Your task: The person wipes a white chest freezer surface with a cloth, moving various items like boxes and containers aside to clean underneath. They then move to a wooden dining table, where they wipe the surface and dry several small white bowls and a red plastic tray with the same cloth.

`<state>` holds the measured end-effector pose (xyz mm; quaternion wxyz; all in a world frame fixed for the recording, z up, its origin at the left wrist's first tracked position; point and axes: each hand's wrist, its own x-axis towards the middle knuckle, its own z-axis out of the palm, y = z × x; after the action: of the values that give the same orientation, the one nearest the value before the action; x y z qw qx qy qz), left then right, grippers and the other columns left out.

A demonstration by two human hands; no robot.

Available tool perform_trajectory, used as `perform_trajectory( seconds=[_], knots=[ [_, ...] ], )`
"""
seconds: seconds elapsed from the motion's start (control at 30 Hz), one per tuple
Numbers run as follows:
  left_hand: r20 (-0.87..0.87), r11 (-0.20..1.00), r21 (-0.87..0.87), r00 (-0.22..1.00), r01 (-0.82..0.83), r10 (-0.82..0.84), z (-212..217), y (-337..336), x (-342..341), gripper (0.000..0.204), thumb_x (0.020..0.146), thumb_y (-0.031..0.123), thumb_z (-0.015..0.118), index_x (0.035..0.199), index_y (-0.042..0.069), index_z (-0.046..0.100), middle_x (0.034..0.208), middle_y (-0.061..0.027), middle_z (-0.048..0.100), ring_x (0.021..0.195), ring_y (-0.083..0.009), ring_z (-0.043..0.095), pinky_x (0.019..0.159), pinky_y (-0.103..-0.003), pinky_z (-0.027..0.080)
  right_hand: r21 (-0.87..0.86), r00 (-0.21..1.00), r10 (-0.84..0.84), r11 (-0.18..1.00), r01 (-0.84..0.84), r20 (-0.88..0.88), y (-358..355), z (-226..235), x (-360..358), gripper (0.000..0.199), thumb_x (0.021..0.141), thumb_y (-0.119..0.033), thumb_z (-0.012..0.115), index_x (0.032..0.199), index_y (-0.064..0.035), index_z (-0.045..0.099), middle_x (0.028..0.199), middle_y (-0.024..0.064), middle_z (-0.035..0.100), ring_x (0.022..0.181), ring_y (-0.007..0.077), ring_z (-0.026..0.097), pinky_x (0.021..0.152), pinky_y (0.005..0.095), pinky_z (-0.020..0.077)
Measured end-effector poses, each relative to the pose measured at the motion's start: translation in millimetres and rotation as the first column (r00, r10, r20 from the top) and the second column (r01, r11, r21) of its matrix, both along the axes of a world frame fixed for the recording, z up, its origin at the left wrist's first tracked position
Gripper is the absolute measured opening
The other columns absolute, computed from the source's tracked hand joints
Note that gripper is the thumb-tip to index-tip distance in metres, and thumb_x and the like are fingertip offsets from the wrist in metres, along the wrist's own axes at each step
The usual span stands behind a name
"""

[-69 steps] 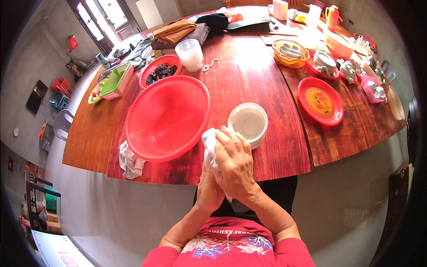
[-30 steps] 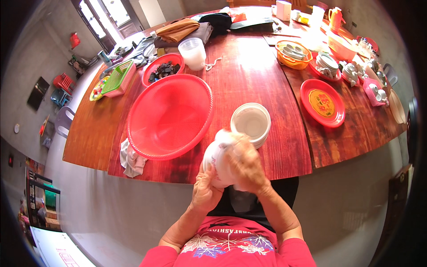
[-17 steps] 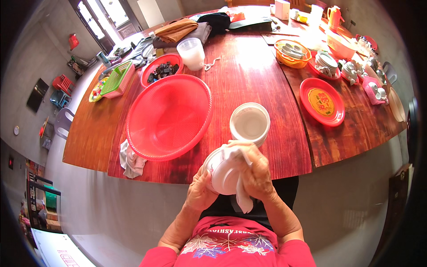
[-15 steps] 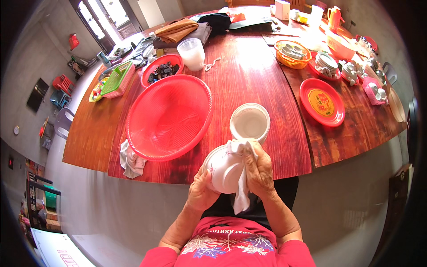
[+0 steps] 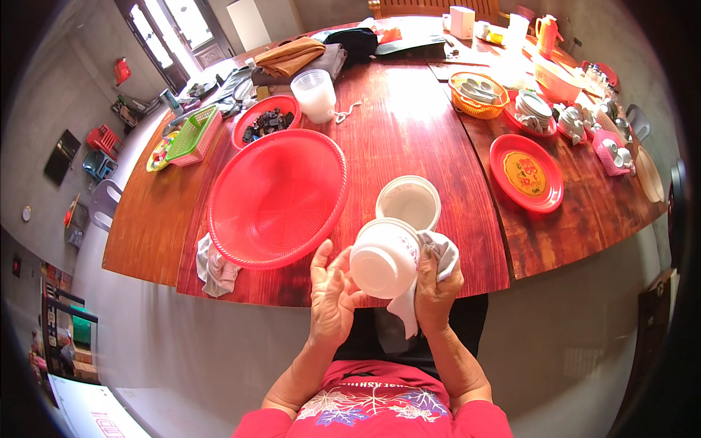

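A white bowl (image 5: pixel 381 263) with a small flower pattern is tipped in front of me, its foot ring turned toward me. My right hand (image 5: pixel 437 293) grips its right side through a white cloth (image 5: pixel 403 309), whose end hangs below the bowl. To the bowl's left, my left hand (image 5: pixel 332 296) has its fingers spread, the fingertips close to the bowl; whether they touch it I cannot tell. Just beyond stand white bowls (image 5: pixel 411 203), apparently stacked, mouth up on the table.
A large red plastic basket (image 5: pixel 277 197) stands left on the wooden table (image 5: pixel 409 146), beside a crumpled cloth (image 5: pixel 217 269). Behind it are a red basin (image 5: pixel 267 118) of dark pieces and a translucent tub (image 5: pixel 315 95). On the right lie a red tray (image 5: pixel 527 173) and an orange basket (image 5: pixel 478 95) of spoons.
My left hand has let go of the bowl and opened to its left. The bowl has turned and moved slightly right and up, held in my right hand with the cloth.
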<state>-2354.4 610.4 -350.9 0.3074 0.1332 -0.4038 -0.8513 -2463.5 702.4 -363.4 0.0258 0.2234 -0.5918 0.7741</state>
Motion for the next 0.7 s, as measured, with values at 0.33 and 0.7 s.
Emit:
perform_trajectory(
  seconds=[0.33,0.7],
  knots=[
    [0.029,0.986,0.164,1.0,0.005,-0.01,9,8,-13,0.071,0.082,0.017,0.07,0.139,0.013,0.027,0.128,-0.0079,0.043,0.119,-0.0217,0.044,0.101,-0.04,0.04,0.145,0.734,0.164,0.985,-0.09,-0.659,-7,6,17,0.03,0.076,0.001,0.062,0.105,0.0041,0.054,0.088,0.0152,0.06,0.07,0.0298,0.06,0.062,0.0378,0.0461],
    [-0.079,0.955,0.25,0.987,0.157,-0.142,-12,-19,5,0.063,0.092,0.05,0.048,0.134,0.005,0.036,0.128,-0.0118,0.049,0.12,-0.0252,0.048,0.102,-0.043,0.039,0.589,0.569,0.675,0.719,-0.368,-0.47,38,13,-15,0.03,0.073,-0.008,0.068,0.101,-0.0023,0.061,0.097,0.0094,0.061,0.083,0.027,0.061,0.065,0.0397,0.0498]
  ],
)
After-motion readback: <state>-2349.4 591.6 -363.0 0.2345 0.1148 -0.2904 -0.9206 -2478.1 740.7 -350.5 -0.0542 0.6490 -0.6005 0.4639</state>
